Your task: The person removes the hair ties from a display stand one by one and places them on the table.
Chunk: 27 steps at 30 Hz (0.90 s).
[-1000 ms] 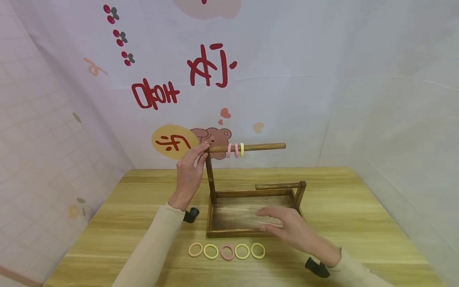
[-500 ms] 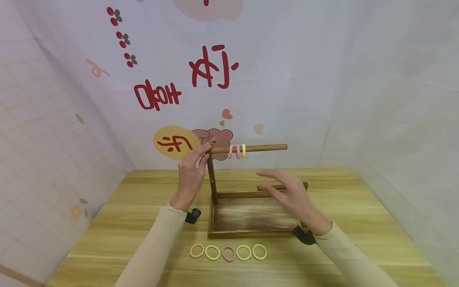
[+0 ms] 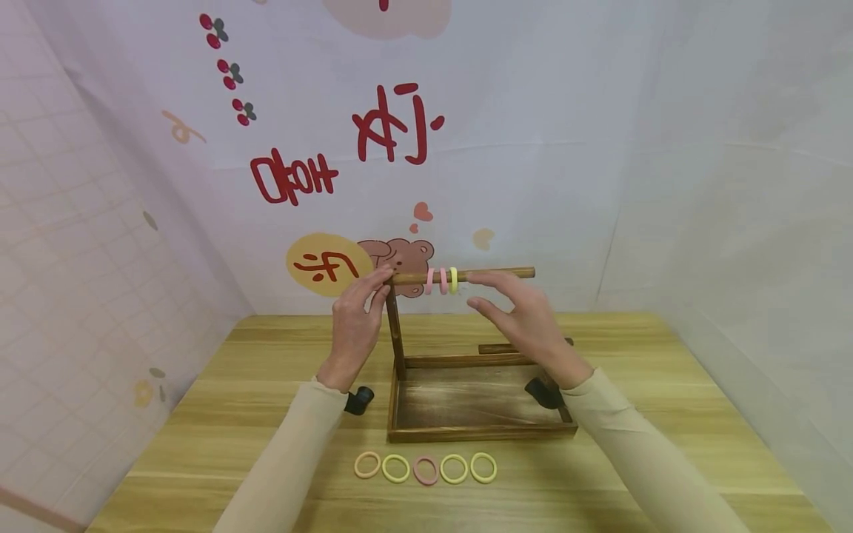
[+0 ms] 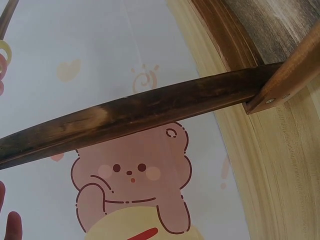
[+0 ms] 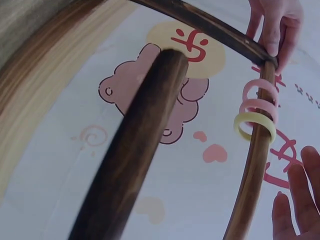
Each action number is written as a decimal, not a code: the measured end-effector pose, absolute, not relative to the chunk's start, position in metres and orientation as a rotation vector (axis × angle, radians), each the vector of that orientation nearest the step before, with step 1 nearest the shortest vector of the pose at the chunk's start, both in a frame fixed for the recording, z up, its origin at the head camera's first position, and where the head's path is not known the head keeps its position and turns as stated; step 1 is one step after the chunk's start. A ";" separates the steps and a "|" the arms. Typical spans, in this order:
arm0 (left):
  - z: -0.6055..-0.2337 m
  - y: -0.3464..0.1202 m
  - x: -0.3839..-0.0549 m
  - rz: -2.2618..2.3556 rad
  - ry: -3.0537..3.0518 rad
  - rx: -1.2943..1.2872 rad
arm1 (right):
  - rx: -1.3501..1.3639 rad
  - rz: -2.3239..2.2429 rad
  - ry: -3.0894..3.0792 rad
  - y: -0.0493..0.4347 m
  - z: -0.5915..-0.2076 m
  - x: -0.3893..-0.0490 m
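Both hands are at the wooden stand (image 3: 480, 434). With thumb and fingers, the left hand (image 3: 353, 322) holds its top corner, where the post (image 3: 395, 318) meets the upper rod (image 3: 523, 272). The right hand (image 3: 526, 314) holds nothing; its thumb and forefinger are apart, and the forefinger is just beside the yellow ring (image 3: 454, 280). Whether this fingertip touches the rod, I cannot tell.

Around the upper rod hang three rings – two pink rings (image 5: 260, 104) and the yellow one, which is nearest to the free end. Five more lie in a row on the table (image 3: 666, 414), before the tray (image 3: 466, 396): an orange ring (image 3: 366, 477), a second yellow ring (image 3: 397, 481), a third pink ring (image 3: 427, 483) and two further yellow rings (image 3: 454, 483). On the visible part of the lower rod (image 3: 496, 349) I see no ring.

In my judgement, the step in hand is placing or adjusting the yellow ring (one moment cannot decide which), while the left hand gives support. The next move seems to call for a light touch along the rod and a steady corner.

About writing: big red characters (image 3: 420, 133) stand on the wall cloth (image 3: 520, 163), but I cannot read them surely. No brand or label is readable.
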<state>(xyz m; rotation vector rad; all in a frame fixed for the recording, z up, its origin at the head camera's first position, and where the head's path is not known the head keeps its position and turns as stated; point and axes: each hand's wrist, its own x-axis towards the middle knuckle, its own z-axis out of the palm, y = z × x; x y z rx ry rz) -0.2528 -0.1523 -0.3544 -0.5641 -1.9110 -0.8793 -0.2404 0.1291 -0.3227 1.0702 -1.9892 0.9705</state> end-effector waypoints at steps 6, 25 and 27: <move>-0.354 -0.153 -0.253 -0.884 -1.929 -0.560 | 1.090 0.935 -1.996 0.125 -0.318 -0.253; -0.354 -0.154 -0.252 -0.886 -1.933 -0.570 | 1.082 0.714 -2.235 0.116 -0.309 -0.273; -0.354 -0.154 -0.252 -0.893 -1.931 -0.569 | 1.077 0.681 -2.246 0.115 -0.308 -0.273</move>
